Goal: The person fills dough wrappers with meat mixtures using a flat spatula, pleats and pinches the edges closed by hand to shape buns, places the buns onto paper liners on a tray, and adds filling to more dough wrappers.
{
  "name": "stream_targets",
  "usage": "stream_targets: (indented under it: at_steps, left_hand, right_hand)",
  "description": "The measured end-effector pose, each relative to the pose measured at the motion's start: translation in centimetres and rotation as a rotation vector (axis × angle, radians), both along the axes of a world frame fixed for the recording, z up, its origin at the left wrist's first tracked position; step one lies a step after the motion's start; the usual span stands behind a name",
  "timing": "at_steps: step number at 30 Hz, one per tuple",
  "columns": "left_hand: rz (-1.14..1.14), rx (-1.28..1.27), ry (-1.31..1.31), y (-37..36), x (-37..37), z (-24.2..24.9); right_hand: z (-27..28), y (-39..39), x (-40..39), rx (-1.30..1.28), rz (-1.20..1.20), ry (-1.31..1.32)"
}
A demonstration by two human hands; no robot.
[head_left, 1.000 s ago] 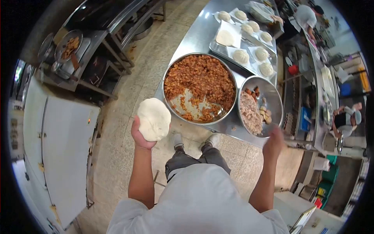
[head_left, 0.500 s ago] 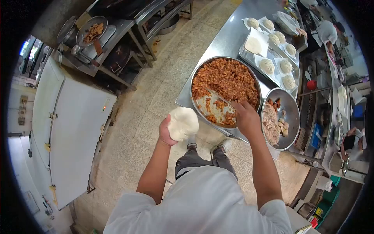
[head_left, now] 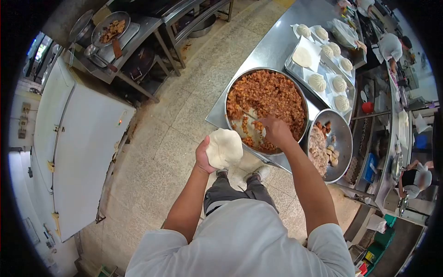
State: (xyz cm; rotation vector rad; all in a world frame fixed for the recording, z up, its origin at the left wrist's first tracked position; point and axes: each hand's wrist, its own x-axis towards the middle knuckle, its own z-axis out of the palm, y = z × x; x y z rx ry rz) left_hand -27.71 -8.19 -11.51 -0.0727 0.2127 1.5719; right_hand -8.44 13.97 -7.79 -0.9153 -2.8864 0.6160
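Observation:
A round, flattened piece of dough (head_left: 224, 148) rests across my left hand (head_left: 203, 154), with my thumb curled along its left edge. My right hand (head_left: 278, 131) is over the large round pan of reddish-brown chopped filling (head_left: 272, 90). Its fingers close around a thin filling spatula (head_left: 251, 115), whose far end sits in the filling at the pan's scraped lower left. The spatula's exact tip shape is hidden. To the right of my right forearm stands a metal bowl (head_left: 344, 152) holding pale minced meat (head_left: 316, 150) and several small pieces.
Trays (head_left: 295, 69) of pleated buns (head_left: 317, 82) on paper squares sit on the steel table (head_left: 263, 51), beside a flat dough round (head_left: 302, 57). A white freezer (head_left: 92, 143) stands left. A wok of food (head_left: 110, 31) is at upper left. Other people (head_left: 391, 46) are at right.
My right hand has shifted left and slightly up over the pan with the spatula. My left hand and the dough have moved slightly to the right.

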Motion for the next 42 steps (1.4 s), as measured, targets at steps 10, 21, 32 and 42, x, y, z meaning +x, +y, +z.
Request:
stream_targets:
  at_steps: [10, 21, 32, 42]
  left_hand:
    - [-0.025, -0.023, 0.049, 0.0, -1.1, -0.3]
    - [-0.04, -0.02, 0.049, -0.5, -1.9, -0.9]
    - [0.293, -0.314, 0.132, -1.9, -3.8, -0.2]
    - [0.171, -0.368, 0.177, 0.9, -1.6, -0.3]
  right_hand:
    - [8.2, 0.1, -4.2, 0.182, -0.184, -0.006]
    - [7.9, -0.3, 0.5, 0.132, 0.093, -0.183]
    - [3.8, -8.2, 5.4, 0.075, -0.476, -0.173]
    - [3.6, -9.1, 1.9, -0.043, -0.312, -0.148]
